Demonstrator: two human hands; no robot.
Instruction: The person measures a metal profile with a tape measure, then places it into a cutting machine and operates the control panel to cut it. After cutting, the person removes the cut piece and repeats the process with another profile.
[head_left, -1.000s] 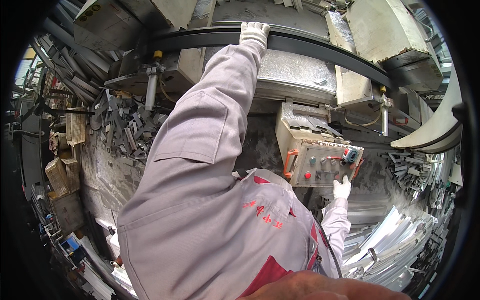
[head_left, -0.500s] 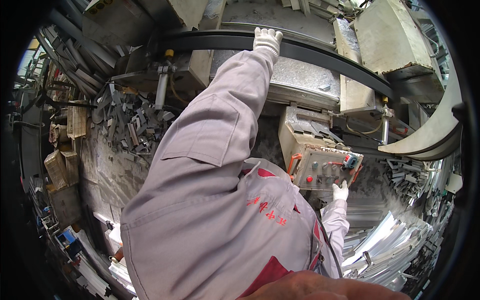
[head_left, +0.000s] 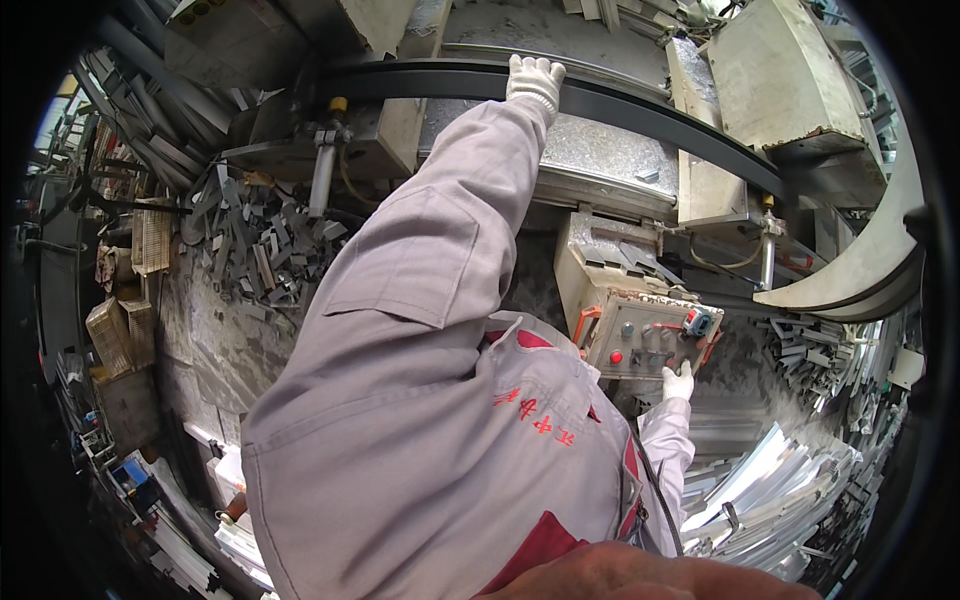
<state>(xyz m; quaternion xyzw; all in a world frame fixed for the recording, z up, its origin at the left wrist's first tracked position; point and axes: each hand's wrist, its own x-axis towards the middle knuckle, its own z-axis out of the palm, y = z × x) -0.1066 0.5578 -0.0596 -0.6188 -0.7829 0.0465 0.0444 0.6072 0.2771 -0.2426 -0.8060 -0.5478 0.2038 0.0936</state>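
My left hand (head_left: 534,82), in a white knit glove, is closed over a long dark metal profile (head_left: 625,97) that lies across the machine. Its fingers wrap over the top of the bar, and the thumb side is partly hidden. Lower and to the right, my right hand (head_left: 678,382), also gloved in white, is at the lower edge of a control box (head_left: 598,352). Its fingers are apart and reach up to the panel face beside the buttons; whether one is pressed in I cannot tell. A red button (head_left: 616,357) sits to the left of that hand.
Clamp cylinders (head_left: 323,175) stand below both ends of the profile. A beige machine housing (head_left: 775,75) and a curved white guard (head_left: 870,255) are at the right. Metal offcuts (head_left: 265,235) pile up at the left, and long light profiles (head_left: 770,490) lie at lower right.
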